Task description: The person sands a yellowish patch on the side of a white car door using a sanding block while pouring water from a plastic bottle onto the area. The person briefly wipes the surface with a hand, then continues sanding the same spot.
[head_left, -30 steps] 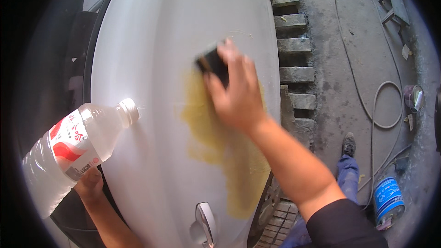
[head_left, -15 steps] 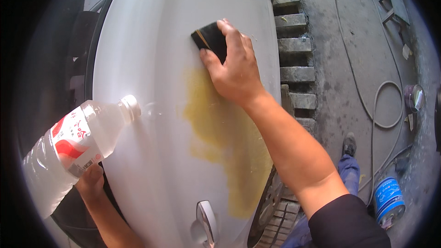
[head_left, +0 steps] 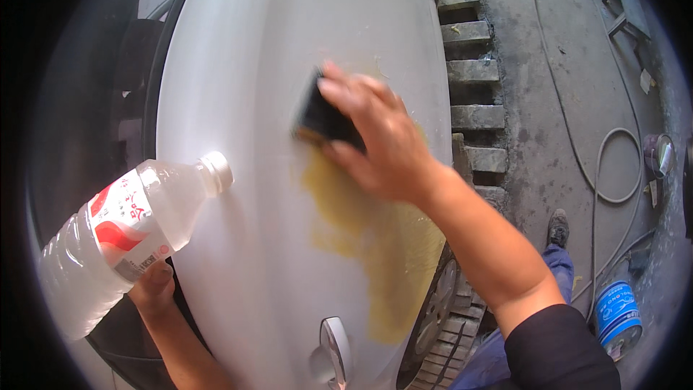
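Observation:
My right hand (head_left: 382,130) grips a black sanding block (head_left: 328,115) and presses it on the white car door (head_left: 224,87). Motion blurs the block and fingers a little. Just below the block, a yellowish filler patch (head_left: 339,209) spreads down the panel toward the wheel. At the left, my left hand (head_left: 155,285) is closed around a large clear plastic bottle (head_left: 173,198) with a red and white label. The bottle lies tilted, its white neck pointing up and right over the door. Most of my left fingers are hidden behind it.
A chrome door handle (head_left: 333,350) sticks out near the lower edge. Beside the car runs a slotted floor grating (head_left: 473,115). A grey hose (head_left: 556,87) loops over the concrete floor, with a blue can (head_left: 617,314) and a small stool (head_left: 626,7) along the right.
My right hand and the sanding block have moved down the door, onto the upper edge of the yellowish patch. The bottle stays in my left hand, and the whole view has shifted slightly.

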The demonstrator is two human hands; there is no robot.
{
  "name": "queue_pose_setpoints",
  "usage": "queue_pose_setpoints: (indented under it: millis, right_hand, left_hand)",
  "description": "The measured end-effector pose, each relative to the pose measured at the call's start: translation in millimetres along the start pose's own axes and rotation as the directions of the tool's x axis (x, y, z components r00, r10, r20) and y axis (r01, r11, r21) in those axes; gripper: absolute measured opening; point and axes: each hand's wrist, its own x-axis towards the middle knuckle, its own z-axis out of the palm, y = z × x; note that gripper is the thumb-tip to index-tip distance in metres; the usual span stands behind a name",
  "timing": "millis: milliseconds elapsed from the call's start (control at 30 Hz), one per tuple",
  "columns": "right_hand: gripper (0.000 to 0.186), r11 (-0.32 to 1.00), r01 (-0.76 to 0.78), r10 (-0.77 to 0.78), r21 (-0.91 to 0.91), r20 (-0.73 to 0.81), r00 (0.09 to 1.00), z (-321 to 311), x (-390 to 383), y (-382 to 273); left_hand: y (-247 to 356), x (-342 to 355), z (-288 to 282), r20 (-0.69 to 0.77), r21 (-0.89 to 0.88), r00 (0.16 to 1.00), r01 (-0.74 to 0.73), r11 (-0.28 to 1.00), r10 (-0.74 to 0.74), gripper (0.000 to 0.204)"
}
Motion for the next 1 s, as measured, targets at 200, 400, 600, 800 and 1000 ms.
queue_pose_setpoints:
  millis: [200,400,600,800,1000]
  right_hand:
    - [0.077,0.998,-0.037,0.034,0.057,0.062,0.998,-14,-97,-26]
    - [0.074,0.997,0.066,-0.067,-0.025,-0.004,0.998,1,12,9]
    - [0.074,0.972,-0.205,0.205,0.118,0.009,0.979,2,-167,-59]
    - [0.058,0.983,-0.172,0.151,-0.072,-0.231,0.961,6,-9,21]
    - [0.058,0.961,-0.275,0.278,0.042,-0.079,0.957,20,-147,-87]
  left_hand:
    - [7,0,1,0.035,0.081,0.999,-0.01,0.997,0.007,0.098]
    - [4,7,4,-0.008,0.006,1.0,-0.029,1.0,0.029,0.094]
    - [15,5,15,0.052,0.041,0.999,-0.013,0.999,0.011,0.103]
    - [1,12,15,0.017,-0.123,0.997,-0.073,0.99,0.075,0.092]
    - [19,22,24,0.096,-0.102,0.994,-0.034,0.994,0.044,0.094]
